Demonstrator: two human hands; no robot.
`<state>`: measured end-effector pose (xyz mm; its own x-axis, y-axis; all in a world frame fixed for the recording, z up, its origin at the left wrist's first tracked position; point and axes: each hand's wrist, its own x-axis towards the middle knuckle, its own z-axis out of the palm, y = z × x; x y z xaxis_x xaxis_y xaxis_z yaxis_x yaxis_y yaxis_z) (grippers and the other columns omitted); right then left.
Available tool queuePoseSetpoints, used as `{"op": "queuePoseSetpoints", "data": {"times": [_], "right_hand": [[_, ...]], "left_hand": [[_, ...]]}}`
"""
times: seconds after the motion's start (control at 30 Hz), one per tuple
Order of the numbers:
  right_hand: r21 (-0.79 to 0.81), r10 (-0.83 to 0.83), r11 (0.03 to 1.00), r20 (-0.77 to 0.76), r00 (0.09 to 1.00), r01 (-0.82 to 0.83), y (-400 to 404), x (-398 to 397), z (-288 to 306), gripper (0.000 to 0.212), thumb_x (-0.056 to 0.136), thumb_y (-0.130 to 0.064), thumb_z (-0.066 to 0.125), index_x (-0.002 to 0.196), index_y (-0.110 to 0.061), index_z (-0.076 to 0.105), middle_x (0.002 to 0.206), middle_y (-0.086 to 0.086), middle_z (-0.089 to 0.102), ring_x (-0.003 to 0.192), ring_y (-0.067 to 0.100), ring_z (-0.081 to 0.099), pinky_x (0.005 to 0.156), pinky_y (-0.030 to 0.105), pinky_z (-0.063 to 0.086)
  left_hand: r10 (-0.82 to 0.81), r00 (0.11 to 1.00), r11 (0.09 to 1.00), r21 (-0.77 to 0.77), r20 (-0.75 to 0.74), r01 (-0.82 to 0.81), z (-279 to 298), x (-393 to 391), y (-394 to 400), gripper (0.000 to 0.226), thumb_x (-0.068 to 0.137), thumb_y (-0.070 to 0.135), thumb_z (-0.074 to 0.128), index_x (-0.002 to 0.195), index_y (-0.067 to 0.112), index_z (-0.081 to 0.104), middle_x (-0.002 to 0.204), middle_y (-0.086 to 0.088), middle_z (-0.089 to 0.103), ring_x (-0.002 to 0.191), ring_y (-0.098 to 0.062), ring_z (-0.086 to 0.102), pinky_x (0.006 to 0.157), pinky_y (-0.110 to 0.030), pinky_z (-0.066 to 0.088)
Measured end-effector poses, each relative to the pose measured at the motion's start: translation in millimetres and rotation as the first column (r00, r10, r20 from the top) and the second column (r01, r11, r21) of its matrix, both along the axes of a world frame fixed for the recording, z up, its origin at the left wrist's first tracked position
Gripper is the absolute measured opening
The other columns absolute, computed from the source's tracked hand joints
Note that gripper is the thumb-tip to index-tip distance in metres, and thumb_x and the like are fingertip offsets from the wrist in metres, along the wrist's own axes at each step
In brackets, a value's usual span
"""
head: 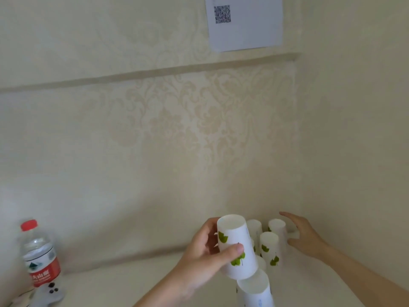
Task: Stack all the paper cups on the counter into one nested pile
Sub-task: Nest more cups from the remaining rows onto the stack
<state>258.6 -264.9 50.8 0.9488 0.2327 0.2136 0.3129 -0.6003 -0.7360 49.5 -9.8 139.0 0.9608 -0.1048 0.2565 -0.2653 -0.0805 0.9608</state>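
Observation:
My left hand (205, 253) grips a white paper cup with green leaf prints (239, 244), held upside down and tilted above the counter (132, 282). Just below it stands another upturned cup (254, 289) at the bottom edge of the view. Three more upturned cups stand in the corner: one in front (269, 249), one behind on the left (255, 229), one behind on the right (277, 227). My right hand (305, 235) hovers with fingers spread just right of the corner cups, holding nothing; a further white cup (293, 234) peeks out behind its fingers.
A clear water bottle with a red cap and red label (38, 253) stands at the far left. A small white device with dark buttons (49, 294) lies in front of it. Patterned walls meet in a corner behind the cups; a paper with a QR code (243, 21) hangs above.

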Motion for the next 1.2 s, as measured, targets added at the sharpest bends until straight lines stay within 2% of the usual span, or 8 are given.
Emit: {"op": "queuePoseSetpoints", "data": {"times": [0.1,0.23,0.4,0.57,0.67,0.8,1.0,1.2], "right_hand": [[-0.245,0.087,0.966,-0.013,0.996,-0.088,3.8,9.1,7.8,0.087,0.076,0.005,0.065,0.131,-0.056,0.033,0.156,0.004,0.018,0.14,0.029,0.026,0.11,0.037,0.038],[-0.521,0.139,0.845,-0.001,0.99,-0.12,13.5,19.5,12.3,0.055,0.086,-0.023,0.065,0.135,-0.039,0.047,0.157,-0.002,0.019,0.142,0.029,0.023,0.112,0.044,0.035],[-0.479,0.104,0.876,0.082,0.991,-0.052,7.5,12.7,11.2,0.039,0.089,-0.013,0.062,0.103,-0.046,0.047,0.126,0.0,0.046,0.113,0.027,0.054,0.096,0.034,0.047],[-0.464,-0.013,0.883,0.131,0.991,0.073,-15.7,-15.0,8.7,0.024,0.087,-0.021,0.065,0.102,-0.037,0.056,0.138,0.006,0.039,0.118,0.034,0.049,0.099,0.039,0.044],[-0.426,-0.043,0.898,0.159,0.986,0.108,-25.9,-39.8,15.3,0.026,0.089,-0.024,0.062,0.097,-0.039,0.043,0.124,0.008,0.056,0.112,0.03,0.052,0.098,0.037,0.038],[-0.276,-0.102,0.949,0.188,0.977,0.153,-34.0,-76.9,36.0,0.022,0.091,-0.024,0.059,0.109,-0.036,0.054,0.12,0.012,0.053,0.108,0.036,0.048,0.098,0.041,0.039],[-0.032,0.15,0.989,0.259,0.954,-0.147,-11.1,-151.3,122.4,0.028,0.088,-0.024,0.067,0.103,-0.045,0.055,0.112,0.0,0.062,0.101,0.025,0.063,0.088,0.037,0.052],[-0.205,0.418,0.904,0.25,0.873,-0.374,26.0,-199.1,155.3,0.033,0.087,-0.025,0.069,0.118,-0.033,0.061,0.116,-0.024,0.061,0.101,-0.004,0.059,0.09,0.024,0.05]], "left_hand": [[-0.016,1.0,0.999,0.028,-0.026,0.017,0.4,-0.6,-2.2,0.052,0.069,0.02,0.079,0.116,0.014,0.058,0.101,0.005,0.072,0.095,-0.007,0.068,0.079,-0.018,0.052],[-0.024,0.999,0.996,0.082,-0.047,0.028,1.0,-1.7,0.2,0.045,0.076,0.014,0.075,0.117,0.013,0.057,0.101,0.008,0.071,0.097,-0.005,0.067,0.08,-0.018,0.051],[-0.032,0.997,0.992,0.12,-0.069,0.04,2.4,-5.3,1.2,0.048,0.077,0.012,0.074,0.122,0.013,0.055,0.102,0.011,0.07,0.099,-0.003,0.066,0.081,-0.018,0.051],[-0.052,0.994,0.984,0.164,-0.094,0.067,-0.2,-13.6,-7.7,0.051,0.076,0.017,0.079,0.122,0.019,0.056,0.107,0.013,0.07,0.104,-0.004,0.066,0.086,-0.023,0.051],[-0.041,0.994,0.978,0.2,-0.103,0.061,-6.3,-19.0,-12.0,0.05,0.078,0.017,0.079,0.122,0.023,0.056,0.119,0.005,0.068,0.111,-0.006,0.065,0.089,-0.023,0.053],[-0.048,0.988,0.967,0.24,-0.147,0.083,-31.1,-26.8,-14.0,0.054,0.075,0.019,0.082,0.122,0.027,0.056,0.122,0.007,0.066,0.112,-0.002,0.064,0.092,-0.023,0.052],[-0.081,0.98,0.973,0.197,-0.182,0.117,-57.8,-33.3,-17.7,0.065,0.072,0.026,0.084,0.129,0.031,0.053,0.129,0.007,0.064,0.12,-0.007,0.06,0.107,-0.037,0.047],[-0.109,0.96,0.975,0.162,-0.256,0.154,-61.9,-34.4,10.2,0.097,0.055,0.031,0.094,0.137,0.036,0.043,0.138,0.008,0.053,0.132,-0.009,0.046,0.117,-0.034,0.034]]}}
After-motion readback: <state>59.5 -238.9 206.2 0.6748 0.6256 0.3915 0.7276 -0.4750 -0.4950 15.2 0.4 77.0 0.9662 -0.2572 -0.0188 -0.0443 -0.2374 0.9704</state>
